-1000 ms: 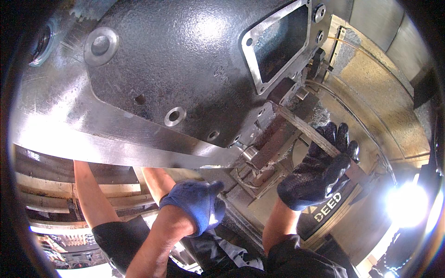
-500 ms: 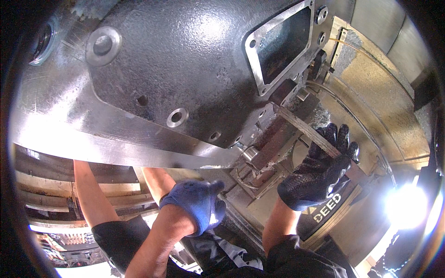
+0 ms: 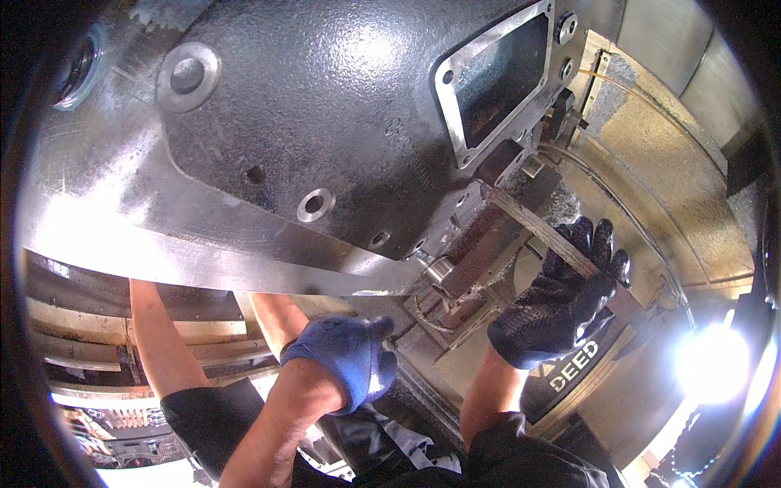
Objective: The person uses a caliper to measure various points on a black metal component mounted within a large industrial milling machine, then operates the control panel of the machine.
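Observation:
My right hand (image 3: 549, 313), in a black glove, grips a long flat bar (image 3: 543, 229) with a rough, file-like surface. Its thumb crosses the near side and the fingers stretch up behind. From my palm the bar slants up and left, its upper end at the brown metal block (image 3: 488, 248) beside the large dark casting (image 3: 325, 106). My left hand (image 3: 342, 362) wears a blue glove and is curled closed below the casting's lower edge. Whatever lies inside those fingers, if anything, is hidden.
Another person's bare arms (image 3: 167, 337) reach up behind the casting's edge at left. A bright lamp (image 3: 713, 362) glares at lower right. Thin hoses (image 3: 622, 195) curve along the tan panel (image 3: 683, 211). The casting has a framed rectangular opening (image 3: 500, 85) and several round holes.
The casting has shifted slightly to the right in the picture. Both my hands and the bar stay nearly where they were.

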### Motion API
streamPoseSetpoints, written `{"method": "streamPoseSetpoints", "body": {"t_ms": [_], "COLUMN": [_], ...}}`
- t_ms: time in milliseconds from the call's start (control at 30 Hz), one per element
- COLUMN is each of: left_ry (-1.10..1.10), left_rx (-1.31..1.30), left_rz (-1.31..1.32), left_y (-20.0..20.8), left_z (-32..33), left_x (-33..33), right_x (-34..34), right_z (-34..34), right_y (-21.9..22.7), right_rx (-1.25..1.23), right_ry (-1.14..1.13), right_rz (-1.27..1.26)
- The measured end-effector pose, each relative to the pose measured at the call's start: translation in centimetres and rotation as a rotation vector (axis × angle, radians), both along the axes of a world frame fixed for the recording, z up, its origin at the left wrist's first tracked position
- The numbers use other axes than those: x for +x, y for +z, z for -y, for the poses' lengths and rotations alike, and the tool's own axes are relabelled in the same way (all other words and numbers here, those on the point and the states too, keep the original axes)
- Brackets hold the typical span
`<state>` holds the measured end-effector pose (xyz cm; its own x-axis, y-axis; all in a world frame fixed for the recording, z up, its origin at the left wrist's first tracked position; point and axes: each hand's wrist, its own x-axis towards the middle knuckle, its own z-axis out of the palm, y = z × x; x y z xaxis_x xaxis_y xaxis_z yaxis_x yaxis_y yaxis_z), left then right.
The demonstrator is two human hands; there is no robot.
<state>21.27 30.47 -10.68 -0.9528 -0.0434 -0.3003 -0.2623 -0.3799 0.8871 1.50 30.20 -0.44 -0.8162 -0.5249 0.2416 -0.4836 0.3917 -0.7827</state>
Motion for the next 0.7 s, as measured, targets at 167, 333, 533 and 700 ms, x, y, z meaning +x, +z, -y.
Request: {"method": "streamPoseSetpoints", "body": {"t_ms": [167,333,533,700], "left_ry": [0.048,0.013,0.042,0.091], "left_rx": [0.053,0.05,0.023,0.056], "left_rz": [-0.002,0.023,0.022,-0.001], "left_y": [-0.2,0.0,0.1,0.1], "left_z": [-0.5,0.1,0.1,0.2], "left_x": [0.3,0.1,0.1,0.3], "right_x": [0.1,0.0,-0.1,-0.2], "right_z": [0.1,-0.2,-0.2,-0.7], "right_y": [0.1,0.2,-0.1,0.0], "right_rx": [0.033,0.061,0.03,0.01], "right_ry": [-0.047,-0.036,-0.038,0.028], "right_rz": [-0.034,-0.049,-0.056,-0.016]}}
